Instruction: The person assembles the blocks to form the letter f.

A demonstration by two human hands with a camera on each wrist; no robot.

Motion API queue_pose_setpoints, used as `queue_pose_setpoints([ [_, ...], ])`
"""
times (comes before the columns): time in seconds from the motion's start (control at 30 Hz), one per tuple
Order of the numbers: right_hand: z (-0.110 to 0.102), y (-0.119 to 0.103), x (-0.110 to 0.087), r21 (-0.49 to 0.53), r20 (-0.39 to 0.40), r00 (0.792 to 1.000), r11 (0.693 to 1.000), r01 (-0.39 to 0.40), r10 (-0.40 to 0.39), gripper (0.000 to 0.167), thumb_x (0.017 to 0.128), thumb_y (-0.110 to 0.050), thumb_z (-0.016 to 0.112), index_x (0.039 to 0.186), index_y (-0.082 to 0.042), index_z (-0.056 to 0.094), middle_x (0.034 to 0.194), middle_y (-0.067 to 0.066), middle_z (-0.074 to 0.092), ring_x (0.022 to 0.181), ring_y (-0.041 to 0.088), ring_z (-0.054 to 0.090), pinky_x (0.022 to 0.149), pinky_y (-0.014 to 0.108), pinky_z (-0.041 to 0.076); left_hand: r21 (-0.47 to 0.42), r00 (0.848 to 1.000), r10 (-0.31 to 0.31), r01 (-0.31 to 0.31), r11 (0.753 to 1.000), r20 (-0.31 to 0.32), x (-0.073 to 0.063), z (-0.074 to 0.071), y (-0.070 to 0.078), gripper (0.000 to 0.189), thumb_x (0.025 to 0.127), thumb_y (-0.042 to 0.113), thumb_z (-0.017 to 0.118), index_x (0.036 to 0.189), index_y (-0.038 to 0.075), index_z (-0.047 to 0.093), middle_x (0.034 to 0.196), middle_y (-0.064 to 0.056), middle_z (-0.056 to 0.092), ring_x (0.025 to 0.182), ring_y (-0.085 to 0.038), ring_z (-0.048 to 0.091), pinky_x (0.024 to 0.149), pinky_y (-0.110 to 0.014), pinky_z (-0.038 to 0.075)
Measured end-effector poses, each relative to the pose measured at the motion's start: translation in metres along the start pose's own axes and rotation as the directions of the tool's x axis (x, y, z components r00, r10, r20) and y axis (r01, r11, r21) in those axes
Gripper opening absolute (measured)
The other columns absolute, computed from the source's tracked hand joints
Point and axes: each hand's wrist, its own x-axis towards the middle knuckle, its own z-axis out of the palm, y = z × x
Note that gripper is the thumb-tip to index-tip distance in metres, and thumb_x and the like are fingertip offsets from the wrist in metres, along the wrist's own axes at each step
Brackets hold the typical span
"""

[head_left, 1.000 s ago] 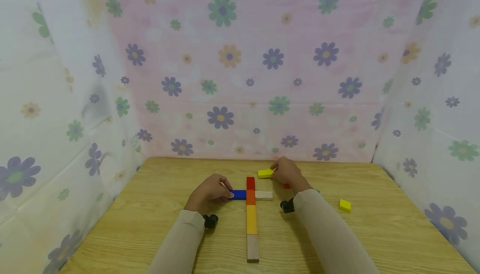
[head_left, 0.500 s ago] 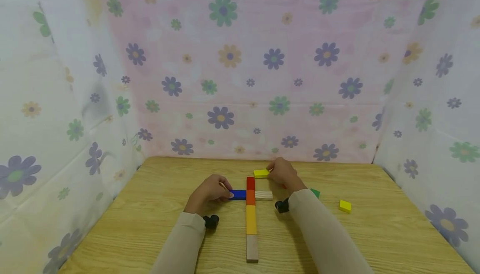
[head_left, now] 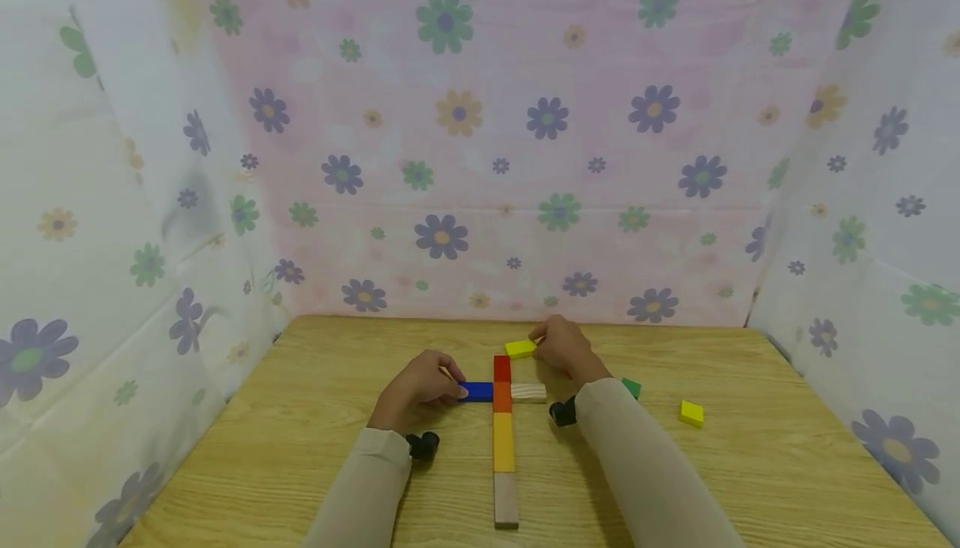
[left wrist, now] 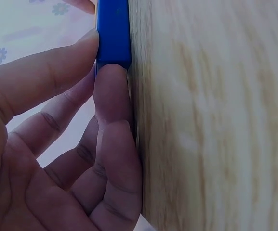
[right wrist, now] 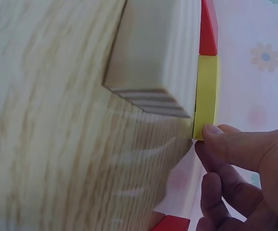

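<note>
My left hand (head_left: pixel 426 380) rests at the outer end of a blue block (head_left: pixel 477 391), its thumb and fingertips gripping that end in the left wrist view. The blue block meets the left side of an orange-red block (head_left: pixel 502 397) in a column. Between the thumb and fingers of my right hand (head_left: pixel 564 345) is the near end of a yellow block (right wrist: pixel 206 96). This yellow block lies slanted at the column's top, where the red block (head_left: pixel 502 368) is. A plain wooden block (head_left: pixel 528 393) extends right from the column, below my right hand.
Further down the column come a yellow-orange block (head_left: pixel 503 441) and a plain brown block (head_left: pixel 506 500). Right of my right wrist lie a green block (head_left: pixel 632 388), partly hidden by the sleeve, and a small yellow block (head_left: pixel 692 413). Another red block (right wrist: pixel 171 224) shows in the right wrist view.
My right hand has slid the yellow block left, up to the column's top, and the block has turned slightly. More of the green block shows. My left hand stays on the blue block.
</note>
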Motion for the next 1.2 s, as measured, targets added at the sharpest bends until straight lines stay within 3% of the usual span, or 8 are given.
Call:
queue_pose_setpoints([
  [0.47, 0.0037, -0.0084, -0.0009, -0.039, -0.011, 1.0, 0.999, 0.018, -0.018, 0.041, 0.092, -0.003, 0.068, 0.13, -0.014, 0.074, 0.12, 0.008, 0.075, 0.113, 0.03, 0.067, 0.105, 0.063, 0.045, -0.01, 1.0, 0.021, -0.021, 1.0, 0.002, -0.0022, -0.0011, 0.0022, 0.013, 0.089, 0.013, 0.082, 0.098, 0.007, 0.074, 0.082, -0.006, 0.074, 0.072, -0.018, 0.071, 0.067, -0.034, 0.059],
  [1.2, 0.004, -0.0074, 0.0006, -0.042, -0.005, 1.0, 0.999, 0.014, -0.014, 0.042, 0.091, 0.0, 0.062, 0.127, -0.017, 0.076, 0.118, 0.01, 0.075, 0.112, 0.033, 0.067, 0.103, 0.065, 0.044, -0.009, 1.0, -0.001, 0.001, 1.0, -0.007, -0.0032, -0.0011, 0.0016, 0.011, 0.09, 0.014, 0.081, 0.096, 0.009, 0.074, 0.08, -0.005, 0.074, 0.072, -0.018, 0.071, 0.068, -0.033, 0.059],
])
